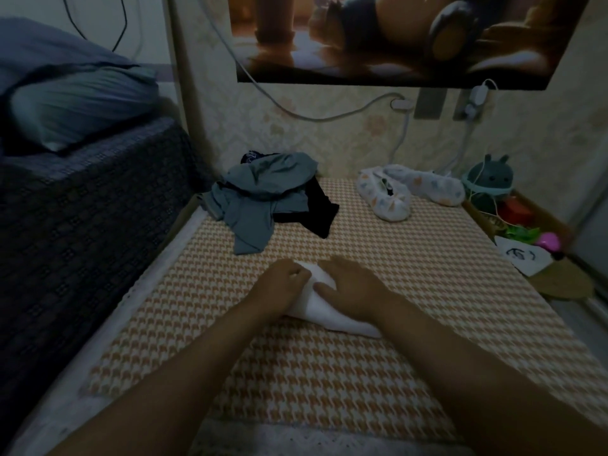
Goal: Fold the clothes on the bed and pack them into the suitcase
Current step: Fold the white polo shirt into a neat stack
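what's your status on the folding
Left hand pinching white garment, right hand flat on it. Grey-black pile waiting behind. Nothing blocking the hands.

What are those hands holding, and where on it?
A white cloth on the bed. The left hand pinches its far end with curled fingers; the right hand lies flat on top, pressing rather than gripping.

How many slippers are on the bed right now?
2. Near slipper right of the clothes pile; far slipper beside it, by the wall. The pile could hide more.
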A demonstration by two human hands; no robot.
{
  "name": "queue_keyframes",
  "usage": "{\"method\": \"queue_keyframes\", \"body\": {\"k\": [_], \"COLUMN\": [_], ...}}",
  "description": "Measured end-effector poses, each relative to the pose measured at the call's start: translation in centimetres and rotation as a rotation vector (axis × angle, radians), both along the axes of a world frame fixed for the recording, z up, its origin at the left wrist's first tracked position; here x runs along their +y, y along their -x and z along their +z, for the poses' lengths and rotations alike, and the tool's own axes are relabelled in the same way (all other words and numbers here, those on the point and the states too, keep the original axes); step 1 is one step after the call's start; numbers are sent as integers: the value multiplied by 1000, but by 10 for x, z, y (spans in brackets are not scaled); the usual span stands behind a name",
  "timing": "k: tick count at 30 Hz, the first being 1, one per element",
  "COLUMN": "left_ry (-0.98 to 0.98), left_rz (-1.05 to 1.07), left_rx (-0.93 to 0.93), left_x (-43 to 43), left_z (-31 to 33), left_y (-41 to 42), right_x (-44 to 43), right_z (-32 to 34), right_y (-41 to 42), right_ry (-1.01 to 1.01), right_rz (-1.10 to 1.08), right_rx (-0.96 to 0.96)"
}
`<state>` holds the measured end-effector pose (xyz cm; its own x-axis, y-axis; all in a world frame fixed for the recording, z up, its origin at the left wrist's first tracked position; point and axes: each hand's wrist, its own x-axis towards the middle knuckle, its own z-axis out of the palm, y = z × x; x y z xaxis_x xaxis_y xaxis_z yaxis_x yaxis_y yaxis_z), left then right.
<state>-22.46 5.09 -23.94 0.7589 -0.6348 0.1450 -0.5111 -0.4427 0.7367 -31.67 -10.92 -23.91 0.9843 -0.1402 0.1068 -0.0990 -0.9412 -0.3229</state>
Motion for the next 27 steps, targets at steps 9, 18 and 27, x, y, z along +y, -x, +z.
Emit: {"method": "queue_keyframes", "body": {"k": [9,18,27], "left_ry": [-284,43,398], "left_rz": [33,-106,-299], "left_rx": [132,52,-211], "left_x": [-20,-5,-49], "left_z": [9,26,66], "left_y": [-3,-13,36], "right_x": [7,-12,-38], "right_z": [-13,21,68], "right_y": [9,25,74], "right_ry": [110,-379,270], "right_rz": [77,-121,-59], "right_rx": [-273,103,-449]}}
